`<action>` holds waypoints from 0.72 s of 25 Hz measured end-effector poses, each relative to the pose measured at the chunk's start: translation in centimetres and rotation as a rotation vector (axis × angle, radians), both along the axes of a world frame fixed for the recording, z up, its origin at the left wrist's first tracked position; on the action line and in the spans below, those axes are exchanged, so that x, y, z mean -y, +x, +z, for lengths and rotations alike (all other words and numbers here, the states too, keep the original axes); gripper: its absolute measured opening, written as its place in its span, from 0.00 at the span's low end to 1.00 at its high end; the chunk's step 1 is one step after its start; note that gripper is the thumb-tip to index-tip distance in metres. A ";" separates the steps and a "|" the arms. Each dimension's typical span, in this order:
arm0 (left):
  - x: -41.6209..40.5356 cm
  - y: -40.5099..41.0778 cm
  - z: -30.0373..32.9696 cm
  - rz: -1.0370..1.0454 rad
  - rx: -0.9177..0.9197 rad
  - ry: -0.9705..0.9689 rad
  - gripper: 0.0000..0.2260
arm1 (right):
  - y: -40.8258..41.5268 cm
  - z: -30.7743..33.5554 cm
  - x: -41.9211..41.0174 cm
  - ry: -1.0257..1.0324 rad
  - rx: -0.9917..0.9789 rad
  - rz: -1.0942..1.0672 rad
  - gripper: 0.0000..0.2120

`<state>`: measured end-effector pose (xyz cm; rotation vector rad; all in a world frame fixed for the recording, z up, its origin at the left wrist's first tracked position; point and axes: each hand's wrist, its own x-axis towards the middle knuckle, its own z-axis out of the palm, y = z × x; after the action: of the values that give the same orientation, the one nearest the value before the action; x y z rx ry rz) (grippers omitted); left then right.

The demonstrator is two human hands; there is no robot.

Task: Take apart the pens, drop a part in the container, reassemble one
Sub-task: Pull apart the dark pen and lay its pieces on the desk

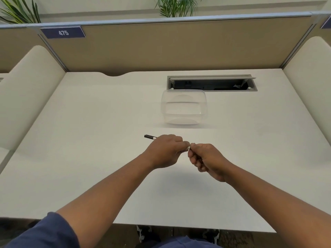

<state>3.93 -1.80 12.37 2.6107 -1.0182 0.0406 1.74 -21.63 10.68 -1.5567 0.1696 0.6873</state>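
Observation:
A pen (150, 137) with a black end and white barrel is held above the white desk (89, 140). My left hand (165, 151) is closed around its barrel, with the black end sticking out to the left. My right hand (206, 159) pinches the pen's other end, where a small white and dark tip shows between the two hands. Most of the barrel is hidden inside my left fist. A clear plastic container (184, 106) stands on the desk beyond my hands and looks to hold nothing.
A grey cable tray with an open lid (211, 83) is sunk into the desk behind the container. Tan partition panels (161, 47) wall the back and sides. A blue sign reads 475 (63, 32). The desk's front edge runs below my forearms.

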 end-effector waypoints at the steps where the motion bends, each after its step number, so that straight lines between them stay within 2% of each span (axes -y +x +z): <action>1: 0.0 -0.1 0.0 -0.001 -0.013 -0.005 0.07 | -0.2 -0.2 0.0 -0.021 0.041 -0.001 0.19; 5: 0.4 0.0 0.4 0.022 -0.177 -0.029 0.09 | -0.7 -1.2 0.0 -0.204 0.365 -0.029 0.20; 9: 0.2 0.4 0.6 0.054 -0.431 -0.049 0.14 | -0.5 -2.0 0.9 -0.536 0.860 0.126 0.16; 11: 0.2 0.2 0.5 0.060 -0.475 -0.091 0.16 | -0.3 -2.1 1.4 -0.645 1.035 0.215 0.15; 12: 0.2 0.2 0.4 0.062 -0.458 -0.082 0.16 | -0.3 -2.2 1.4 -0.644 1.022 0.228 0.14; 13: 0.1 0.2 0.3 0.068 -0.422 -0.057 0.14 | -0.3 -2.1 1.4 -0.597 0.929 0.215 0.14; 17: 0.0 -0.2 -0.5 0.085 -0.238 0.012 0.10 | -0.2 -0.7 0.8 -0.151 0.175 0.037 0.18; 18: 0.0 -0.3 -0.5 0.081 -0.206 0.014 0.10 | -0.2 -0.4 0.7 -0.076 0.046 0.017 0.19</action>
<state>3.65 -1.77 11.90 2.6027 -0.8445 -0.2122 1.59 -22.35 10.28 -1.6470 0.1500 0.6639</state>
